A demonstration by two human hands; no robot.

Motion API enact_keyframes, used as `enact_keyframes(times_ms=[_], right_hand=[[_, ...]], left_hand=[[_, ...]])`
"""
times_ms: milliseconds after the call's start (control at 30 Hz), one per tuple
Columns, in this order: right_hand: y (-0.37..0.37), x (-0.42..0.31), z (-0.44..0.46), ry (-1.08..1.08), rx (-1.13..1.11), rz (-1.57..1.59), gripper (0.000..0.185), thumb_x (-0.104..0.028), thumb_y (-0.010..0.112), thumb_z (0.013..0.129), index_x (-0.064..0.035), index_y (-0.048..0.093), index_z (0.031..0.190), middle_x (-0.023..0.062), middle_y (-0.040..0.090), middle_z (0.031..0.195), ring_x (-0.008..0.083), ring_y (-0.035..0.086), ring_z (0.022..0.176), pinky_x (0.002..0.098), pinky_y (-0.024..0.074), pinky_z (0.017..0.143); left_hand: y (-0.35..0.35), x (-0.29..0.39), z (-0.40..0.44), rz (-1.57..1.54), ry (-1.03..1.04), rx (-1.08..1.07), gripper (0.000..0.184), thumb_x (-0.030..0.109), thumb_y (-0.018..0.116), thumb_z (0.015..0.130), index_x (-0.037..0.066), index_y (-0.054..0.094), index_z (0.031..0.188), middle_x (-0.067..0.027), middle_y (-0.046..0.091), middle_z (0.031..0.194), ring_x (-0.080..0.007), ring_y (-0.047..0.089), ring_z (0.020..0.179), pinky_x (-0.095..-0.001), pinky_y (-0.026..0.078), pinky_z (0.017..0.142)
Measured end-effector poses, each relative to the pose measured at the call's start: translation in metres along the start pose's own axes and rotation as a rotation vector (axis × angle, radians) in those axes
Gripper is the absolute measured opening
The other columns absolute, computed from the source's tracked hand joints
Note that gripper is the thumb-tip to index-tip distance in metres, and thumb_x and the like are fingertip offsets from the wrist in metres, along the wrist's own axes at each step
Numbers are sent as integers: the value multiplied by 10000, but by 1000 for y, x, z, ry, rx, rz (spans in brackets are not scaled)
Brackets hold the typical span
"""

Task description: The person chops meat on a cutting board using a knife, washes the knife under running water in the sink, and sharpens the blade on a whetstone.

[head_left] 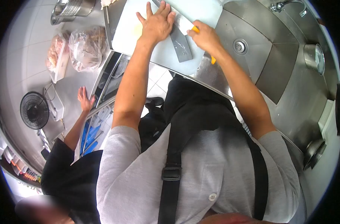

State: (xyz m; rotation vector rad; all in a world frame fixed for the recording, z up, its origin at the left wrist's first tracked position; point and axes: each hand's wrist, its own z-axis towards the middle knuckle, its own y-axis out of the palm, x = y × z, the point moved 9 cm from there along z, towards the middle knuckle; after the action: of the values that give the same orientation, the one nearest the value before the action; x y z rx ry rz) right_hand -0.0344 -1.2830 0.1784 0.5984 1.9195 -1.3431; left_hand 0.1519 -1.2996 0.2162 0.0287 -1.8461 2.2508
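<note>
A knife with a yellow handle [213,59] lies across a dark grey sharpening stone [182,47] on the white cutting board [130,42]. My right hand [205,36] is closed round the handle, part of which shows below the fist. Fingers spread, my left hand [156,23] presses near the far part of the blade [181,23], above the stone. The stone sits at a slant on the board, its near end uncovered. My left fingers hide part of the blade.
At the right is a steel sink with a drain [240,46] and faucet [289,6]. Plastic bags of food [88,48], a black fan [34,110] and a co-worker's hand [86,99] are at the left. A metal pot [314,59] stands far right.
</note>
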Motion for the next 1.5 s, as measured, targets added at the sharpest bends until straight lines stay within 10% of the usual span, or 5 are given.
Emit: enact_keyframes(times_ms=[133,433,600,1133,1500], right_hand=[[-7,21,-100,83,-76,132,358,-269,695,944,-27,660,1205,250,739,1078,452,707,1014,503,550,868],[-4,-31,8,-77,67,-53,559,-289,709,940,-41,619,1433,250,746,1101,439,717,1009,487,570,873],[-4,10,-93,-40,16,116,588,-237,684,946,-109,578,1510,279,737,1112,459,719,1040,502,562,920],[-21,26,-153,-14,-75,134,582,-212,687,984,-165,561,1550,263,689,1344,398,695,1222,437,538,1020],[-14,-15,-41,-133,19,-3,554,-239,719,944,-121,615,1476,281,718,1194,473,698,1074,507,566,916]], left_hand=[[-8,62,-82,-13,-24,-156,568,447,526,1085,171,524,1581,-32,394,1712,-473,138,1618,-863,107,1149],[4,0,-14,-15,-36,2,576,462,424,1110,142,512,1581,-46,423,1692,-514,193,1587,-880,129,1131],[1,52,-85,-43,-40,-153,591,426,513,1091,183,456,1627,-3,334,1743,-466,118,1625,-857,98,1157],[-32,103,-125,-202,-72,-231,596,401,527,1085,66,507,1578,-82,376,1717,-471,121,1623,-866,79,1148],[-5,24,-50,-24,-66,16,578,471,470,1098,133,541,1561,-39,419,1697,-486,164,1607,-874,107,1137]])
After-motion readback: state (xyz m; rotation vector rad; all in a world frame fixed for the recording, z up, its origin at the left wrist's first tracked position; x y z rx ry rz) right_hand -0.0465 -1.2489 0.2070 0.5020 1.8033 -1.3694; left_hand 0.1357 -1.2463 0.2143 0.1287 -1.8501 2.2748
